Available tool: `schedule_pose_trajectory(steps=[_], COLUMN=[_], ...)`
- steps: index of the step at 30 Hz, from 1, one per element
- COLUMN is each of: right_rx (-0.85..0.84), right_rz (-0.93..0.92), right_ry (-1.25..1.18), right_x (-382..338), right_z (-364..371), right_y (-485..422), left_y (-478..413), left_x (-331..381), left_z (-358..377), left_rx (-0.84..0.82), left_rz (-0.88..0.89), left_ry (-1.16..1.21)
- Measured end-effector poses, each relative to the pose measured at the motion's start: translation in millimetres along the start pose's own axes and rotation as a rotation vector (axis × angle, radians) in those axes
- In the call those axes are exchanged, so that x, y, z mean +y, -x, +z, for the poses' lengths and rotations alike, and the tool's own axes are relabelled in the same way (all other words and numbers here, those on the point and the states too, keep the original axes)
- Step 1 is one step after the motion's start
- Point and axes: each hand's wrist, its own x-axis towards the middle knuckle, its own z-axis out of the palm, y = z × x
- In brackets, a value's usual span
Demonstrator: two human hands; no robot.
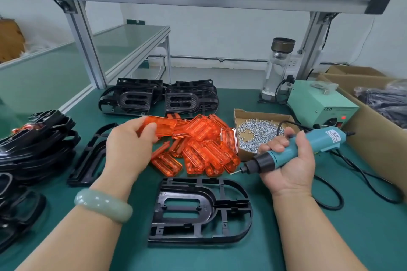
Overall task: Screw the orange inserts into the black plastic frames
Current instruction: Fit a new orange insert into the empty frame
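Forearm [77, 237], black frame [199, 207], green bench [343, 237] (white wall [220, 35])

Your left forearm runs toward 1 o'clock; your left hand [130, 142] has its fingers [148, 127] curled round an orange insert [164, 124]. Your right hand [290, 164], palm up, grips the screwdriver [312, 142], bit pointing to 8 o'clock.

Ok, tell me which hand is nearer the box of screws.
Right. The right hand, gripping the screwdriver, is just beside the screw box; the left hand holds an orange insert across the pile.
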Motion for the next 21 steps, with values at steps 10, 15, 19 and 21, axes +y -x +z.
schedule_pose_trajectory(steps=[10, 15, 19, 21], right_rx=[-0.007, 0.005, 0.019, 0.021], right_rz=[0.008, 0.018, 0.022, 0.022], right_ry=[0.000, -0.006, -0.006, -0.007], right_x=[0.1, -0.8, -1.3, -1.4], right_z=[-0.4, -0.8, -0.5, -0.5], right_y=[0.3, 0.4, 0.4, 0.7], left_y=[47.2, 57.0, 64.0, 67.1], left_x=[32.9, 41.7, 41.5, 40.2], left_z=[-3.9, -4.5, -6.0, -6.0], left_rx=[-0.367, -0.414, -0.446, -0.473], left_rz=[-0.421, -0.450, -0.428, -0.413], left_ry=[0.786, 0.850, 0.847, 0.842])
